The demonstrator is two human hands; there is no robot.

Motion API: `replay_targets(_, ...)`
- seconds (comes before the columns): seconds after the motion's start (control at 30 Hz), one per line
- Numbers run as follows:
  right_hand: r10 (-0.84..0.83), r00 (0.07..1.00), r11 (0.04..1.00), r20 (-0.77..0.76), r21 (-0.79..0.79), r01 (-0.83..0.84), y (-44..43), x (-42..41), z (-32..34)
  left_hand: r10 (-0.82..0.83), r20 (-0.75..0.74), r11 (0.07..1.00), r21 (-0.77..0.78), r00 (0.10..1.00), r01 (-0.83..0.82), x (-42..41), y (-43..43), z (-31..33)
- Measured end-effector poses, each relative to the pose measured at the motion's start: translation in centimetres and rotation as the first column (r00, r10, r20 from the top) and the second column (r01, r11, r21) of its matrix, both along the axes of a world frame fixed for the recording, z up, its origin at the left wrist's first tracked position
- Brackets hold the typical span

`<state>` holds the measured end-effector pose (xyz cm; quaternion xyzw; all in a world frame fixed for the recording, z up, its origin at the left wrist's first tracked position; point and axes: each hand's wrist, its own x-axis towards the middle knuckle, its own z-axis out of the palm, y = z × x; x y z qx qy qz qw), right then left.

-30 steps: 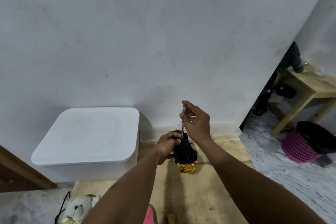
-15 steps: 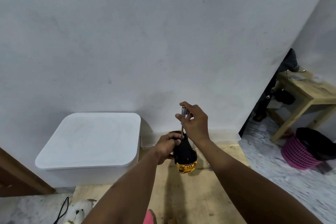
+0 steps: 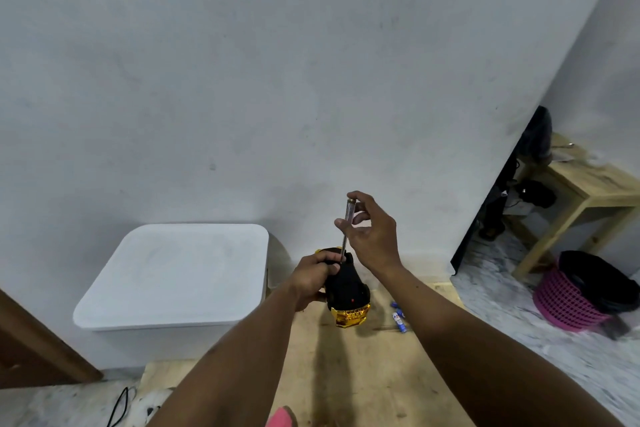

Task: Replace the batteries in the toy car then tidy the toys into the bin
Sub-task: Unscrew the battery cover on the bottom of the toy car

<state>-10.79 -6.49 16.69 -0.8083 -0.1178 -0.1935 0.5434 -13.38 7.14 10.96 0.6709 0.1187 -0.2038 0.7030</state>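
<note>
While left hand (image 3: 311,279) grips the toy car (image 3: 348,291) underside-up above the bench (image 3: 346,374), right hand (image 3: 372,236) fingers pinch a screwdriver (image 3: 347,225) upright, tip in the car. Batteries (image 3: 399,315) lie at 3 o'clock, near bench's right edge. Lidded white bin (image 3: 176,274) at 9 o'clock, against wall.

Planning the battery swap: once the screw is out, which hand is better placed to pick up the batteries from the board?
Probably the right hand. The batteries lie on its side, just past the toy car, which the left hand grips. It must put down the screwdriver first.
</note>
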Motion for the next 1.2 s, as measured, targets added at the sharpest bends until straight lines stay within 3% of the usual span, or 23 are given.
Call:
replay_targets(0.37,-0.061,0.993,0.995,0.096,-0.072,0.068,0.4,0.3,0.7,-0.023,0.0,1.0,0.001,1.0,0.023,0.2,-0.2,1.0)
replay_targets(0.57,-0.027,0.999,0.999,0.02,-0.019,0.027,0.3,0.4,0.4,-0.01,-0.006,1.0,0.018,1.0,0.01,0.1,-0.1,0.9)
replay_targets(1.2,-0.032,0.995,0.999,0.096,0.003,0.032,0.6,-0.1,1.1,-0.026,0.006,0.999,0.031,1.0,0.026,-0.3,-0.1,0.8)
